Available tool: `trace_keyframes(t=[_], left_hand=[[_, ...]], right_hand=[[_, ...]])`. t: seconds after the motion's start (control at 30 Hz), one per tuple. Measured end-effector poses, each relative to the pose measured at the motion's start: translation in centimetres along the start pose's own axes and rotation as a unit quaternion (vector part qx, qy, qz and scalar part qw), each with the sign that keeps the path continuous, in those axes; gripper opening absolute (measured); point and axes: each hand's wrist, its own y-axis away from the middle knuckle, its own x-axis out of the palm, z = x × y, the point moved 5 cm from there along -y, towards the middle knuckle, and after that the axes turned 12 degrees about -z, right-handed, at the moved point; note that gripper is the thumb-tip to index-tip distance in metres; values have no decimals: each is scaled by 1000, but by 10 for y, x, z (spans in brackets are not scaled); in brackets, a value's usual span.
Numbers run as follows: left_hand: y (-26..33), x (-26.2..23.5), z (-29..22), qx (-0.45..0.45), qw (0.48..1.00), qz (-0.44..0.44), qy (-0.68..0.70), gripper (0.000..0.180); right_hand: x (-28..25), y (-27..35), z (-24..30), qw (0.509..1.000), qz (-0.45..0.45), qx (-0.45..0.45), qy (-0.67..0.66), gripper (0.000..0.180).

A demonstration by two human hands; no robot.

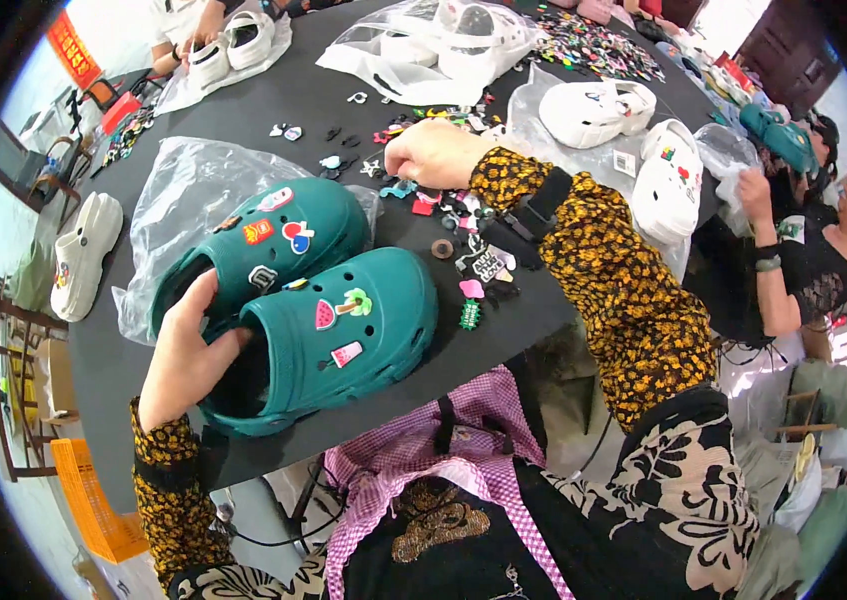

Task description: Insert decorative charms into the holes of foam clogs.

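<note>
A pair of teal clogs lies in front of me, the near clog [343,330] beside the far clog [288,235]. Shoe charms dot both: a watermelon slice, a palm tree, a drink cup, fries and others. My left hand [188,350] grips the clogs at their openings, its fingers partly hidden inside. Reaching past them, my right hand [438,153] bends down over a loose pile of shoe charms [458,205]. Its fingers are curled together, and whatever they pinch is hidden. A clear plastic bag [188,190] lies under the far clog.
White clogs lie at the right [668,185] and left [88,255]; more sit in clear bags [433,50] at the back. A large charm heap [598,50] covers the far right. Co-workers handle shoes at the table [103,380]. An orange crate [93,500] stands below left.
</note>
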Motion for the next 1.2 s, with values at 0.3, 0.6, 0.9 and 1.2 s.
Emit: trace_keyframes(t=[0.3,0.6,0.9,1.2], left_hand=[[6,-6,9,-43,998,9,43,55],[3,-11,-8,3,999,13,39,49],[4,-12,-11,0,999,11,46,47],[2,-10,-13,-3,999,14,36,44]], right_hand=[[23,-17,5,995,43,40,74,19],[4,-22,-11,995,-80,61,-16,21],[-7,8,-23,870,-70,292,-390,18],[-4,17,-23,884,-46,291,-363,15]])
